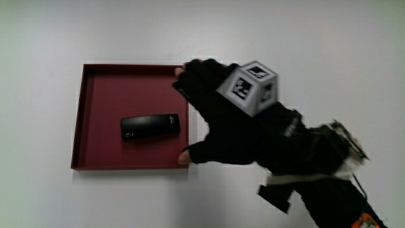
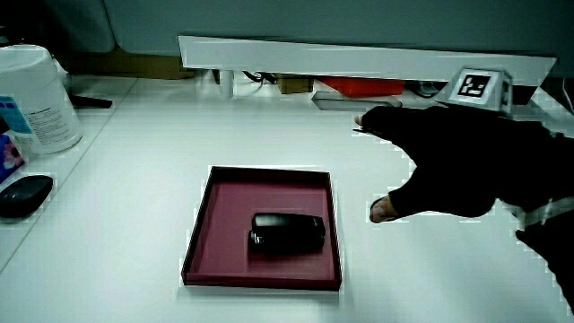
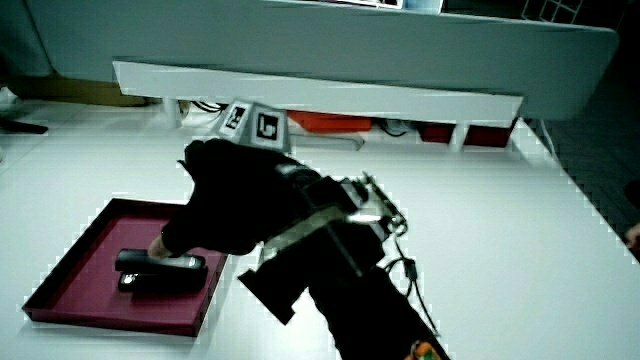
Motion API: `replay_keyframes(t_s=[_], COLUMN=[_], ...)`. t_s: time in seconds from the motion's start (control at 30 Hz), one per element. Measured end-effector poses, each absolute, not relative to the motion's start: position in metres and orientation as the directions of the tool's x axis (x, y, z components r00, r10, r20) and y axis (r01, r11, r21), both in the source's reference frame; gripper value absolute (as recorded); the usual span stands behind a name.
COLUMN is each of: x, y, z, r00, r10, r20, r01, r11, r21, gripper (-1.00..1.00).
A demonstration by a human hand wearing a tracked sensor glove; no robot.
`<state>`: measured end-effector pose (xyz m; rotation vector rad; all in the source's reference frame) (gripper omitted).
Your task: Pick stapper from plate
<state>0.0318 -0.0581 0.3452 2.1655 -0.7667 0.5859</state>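
Black stapler [image 1: 150,126] lies in your plate [image 1: 95,79], ungrasped; your hand [image 1: 228,123] hovers at the plate's edge, fingers spread, holding nothing. Grasp and lift remain.

White table [image 1: 190,25], low pale partition [image 2: 359,56]

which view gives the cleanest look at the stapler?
Main view: the stapler lies fully exposed from above on the red tray, with the hand beside the tray. A side view shows it whole but low-angled; in another the hand partly overlaps it.
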Motion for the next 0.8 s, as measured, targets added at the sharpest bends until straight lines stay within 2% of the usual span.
replay_keyframes(t_s=[0.4, 0.8], x=[-0.008, -0.027], y=[-0.068, -0.065], z=[0.409, 0.462], r00=[0.732, 0.769], r10=[-0.316, -0.275], r20=[0.604, 0.578], r01=[-0.667, -0.633], r11=[-0.515, -0.459], r21=[0.539, 0.624], gripper=[0.00, 0.00])
